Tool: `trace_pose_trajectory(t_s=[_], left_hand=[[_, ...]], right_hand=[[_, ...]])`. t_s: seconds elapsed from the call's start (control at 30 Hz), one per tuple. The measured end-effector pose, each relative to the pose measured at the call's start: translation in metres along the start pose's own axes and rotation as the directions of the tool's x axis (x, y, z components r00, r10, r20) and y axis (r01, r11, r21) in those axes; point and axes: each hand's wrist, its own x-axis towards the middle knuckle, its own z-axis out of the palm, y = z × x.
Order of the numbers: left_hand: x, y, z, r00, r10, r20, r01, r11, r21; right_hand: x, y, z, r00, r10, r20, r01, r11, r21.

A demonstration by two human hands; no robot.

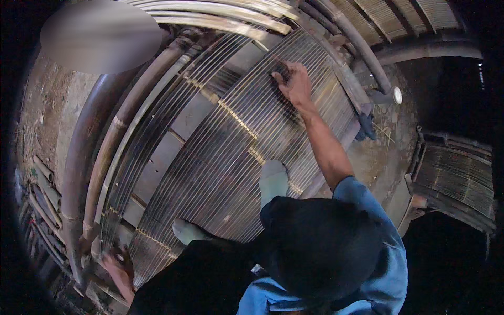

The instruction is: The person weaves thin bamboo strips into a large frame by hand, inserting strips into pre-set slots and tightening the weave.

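The right hand [295,84], in the upper middle of the frame, lies palm down with its fingers curled and pressed onto the long panel of thin parallel bamboo slats [231,142], seemingly pinching or pushing one slat near the panel's far end. The left hand [118,265], at the lower left, rests on the near end of the same slats with fingers bent over them; whether it grips a slat I cannot tell. The panel runs across the centre, with two socked feet [273,181] planted on it. Thick round bamboo poles [79,157] curve along its left side, and a further slat panel [462,178] lies at the right. The step in hand looks like aligning slats along the panel; the next move calls for firm, even pressure at both ends.
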Motion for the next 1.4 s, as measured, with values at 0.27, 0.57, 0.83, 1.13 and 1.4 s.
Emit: trace_pose_trajectory(t_s=[0.27, 0.57, 0.83, 1.13, 1.4], left_hand=[[0.117, 0.283, -0.022, 0.692, 0.524, 0.496, -0.650, 0.752, 0.112], [0.149, 0.431, 0.195, 0.582, 0.808, 0.098, -0.628, 0.522, -0.577], [0.183, 0.456, 0.210, 0.570, 0.587, 0.574, 0.755, -0.097, -0.649], [0.229, 0.443, 0.312, 0.865, 0.473, 0.167, -0.364, 0.821, -0.439], [0.268, 0.574, 0.387, 0.911, 0.371, 0.180, -0.242, 0.834, -0.497]], right_hand=[[0.027, 0.002, -0.017, 0.973, 0.015, 0.229, 0.069, 0.932, -0.357], [0.046, -0.029, -0.016, 0.849, 0.037, 0.526, -0.223, 0.929, 0.295], [0.131, -0.061, -0.063, 0.893, -0.175, 0.416, 0.030, 0.943, 0.332], [0.178, 0.024, -0.019, 0.701, 0.008, 0.714, 0.239, 0.939, -0.246], [0.158, 0.048, 0.047, 0.600, 0.151, 0.785, 0.296, 0.870, -0.394]])
